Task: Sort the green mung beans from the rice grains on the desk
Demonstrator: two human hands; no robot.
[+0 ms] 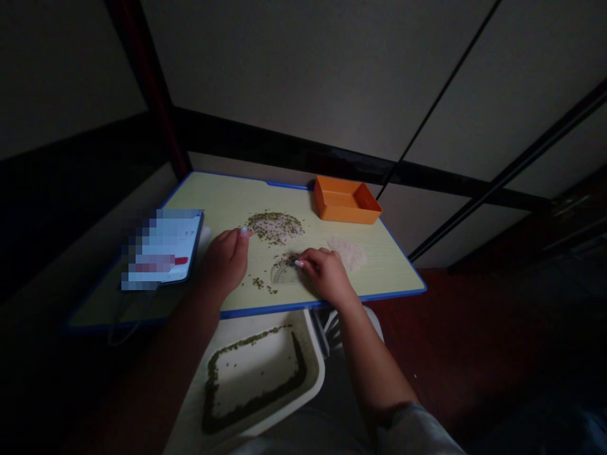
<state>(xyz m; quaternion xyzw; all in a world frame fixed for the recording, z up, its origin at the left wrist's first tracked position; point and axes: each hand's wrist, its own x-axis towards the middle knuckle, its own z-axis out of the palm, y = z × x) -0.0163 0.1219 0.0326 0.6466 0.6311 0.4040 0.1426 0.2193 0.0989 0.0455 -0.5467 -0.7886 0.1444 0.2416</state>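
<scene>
On the small table lies a mixed pile (276, 226) of green grains, like mung beans, and pale rice-like grains. My left hand (227, 256) is closed at the pile's left edge, thumb against the fingers; anything in it is too small to make out. In front of the pile is a clear, flat piece with a curved edge (284, 273), with green and dark grains at its far side. Over its right end, my right hand (325, 270) pinches thumb and fingers together among these grains; what it holds is unclear. A heap of pale grains (348, 253) lies just beyond that hand.
An orange open box (346, 202) stands at the table's back right corner. A lit phone (165, 246) leans at the left. Below the blue front edge sits a white basin (315, 363) with green grains along its sides. Loose green grains (260, 283) lie near the front.
</scene>
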